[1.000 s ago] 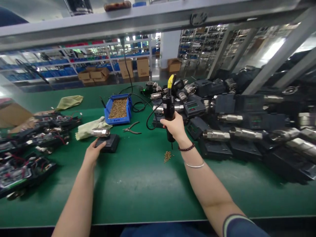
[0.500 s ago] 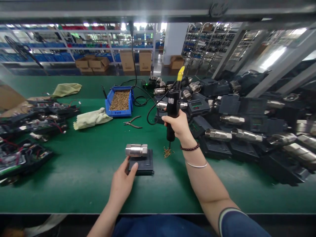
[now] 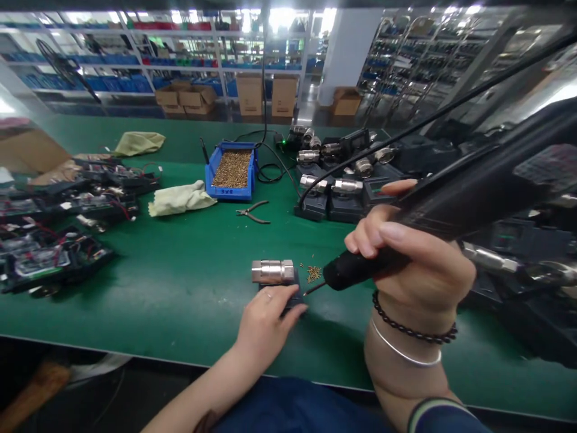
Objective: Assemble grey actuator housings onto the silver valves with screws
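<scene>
Broadly, shelves (image 3: pixel 180 63) stand well past the far edge of the green counter (image 3: pixel 180 294). On the counter, dark units (image 3: pixel 349 207) with metal fittings crowd the right side and reach toward the far edge, partly hidden by the raised arm and tool. Opened units (image 3: pixel 58 258), their wiring showing, cluster along the left edge. A blue bin (image 3: pixel 232 193) full of small gold-coloured pieces sits toward the far edge, left of the middle. The right hand (image 3: pixel 415 264) has its grip wrapped around a corded black screwdriver (image 3: pixel 473 186), which slants down to the left and looms close to the camera. Nearer the near edge, around the middle of its length, lies a dark device (image 3: pixel 272 272) with its shiny metal fitting on the far side. The left hand (image 3: pixel 270 319) lies over its housing, index finger and thumb apart at the right end; whether that grip is clenched, I cannot tell. Left of the bin's near corner is a crumpled pale cloth (image 3: pixel 183 197), and just nearer than the bin are pliers (image 3: pixel 253 211) with handles spread. Smallest are loose brass screws (image 3: pixel 314 273), just beside the device; the screwdriver's thin bit ends near its right side, contact unclear.
</scene>
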`<state>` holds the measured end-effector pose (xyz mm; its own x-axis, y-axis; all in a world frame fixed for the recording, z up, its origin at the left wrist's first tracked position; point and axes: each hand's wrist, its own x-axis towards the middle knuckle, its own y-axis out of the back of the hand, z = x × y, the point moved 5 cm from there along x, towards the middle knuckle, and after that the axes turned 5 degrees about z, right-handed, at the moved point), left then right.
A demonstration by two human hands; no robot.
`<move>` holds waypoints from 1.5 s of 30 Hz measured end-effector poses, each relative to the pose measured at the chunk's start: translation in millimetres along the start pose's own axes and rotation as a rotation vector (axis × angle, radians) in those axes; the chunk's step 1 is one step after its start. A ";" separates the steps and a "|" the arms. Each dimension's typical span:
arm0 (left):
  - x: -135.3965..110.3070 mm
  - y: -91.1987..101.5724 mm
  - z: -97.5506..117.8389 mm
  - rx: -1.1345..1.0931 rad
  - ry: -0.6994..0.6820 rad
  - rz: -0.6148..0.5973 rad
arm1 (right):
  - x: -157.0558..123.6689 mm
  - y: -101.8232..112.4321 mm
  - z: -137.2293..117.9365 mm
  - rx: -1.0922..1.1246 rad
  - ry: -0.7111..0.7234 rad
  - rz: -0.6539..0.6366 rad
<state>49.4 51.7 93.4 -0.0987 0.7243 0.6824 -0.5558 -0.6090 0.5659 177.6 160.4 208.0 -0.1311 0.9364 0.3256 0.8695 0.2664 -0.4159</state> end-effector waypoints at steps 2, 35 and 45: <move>-0.2 -7.5 -0.9 -0.040 0.029 -0.017 | -5.6 -1.7 -1.2 0.016 -0.006 -0.017; -32.3 -27.2 -90.9 -0.496 0.827 -0.300 | -33.5 -7.7 60.7 -0.283 -0.227 -0.191; -32.0 -28.0 -89.6 -0.498 0.802 -0.318 | -28.8 -9.0 72.0 -0.009 -0.388 -0.530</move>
<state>-5.8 74.5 14.3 -0.3115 0.9463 -0.0861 -0.9182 -0.2764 0.2838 139.2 147.5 141.3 -0.7037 0.6936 0.1542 0.6435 0.7141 -0.2756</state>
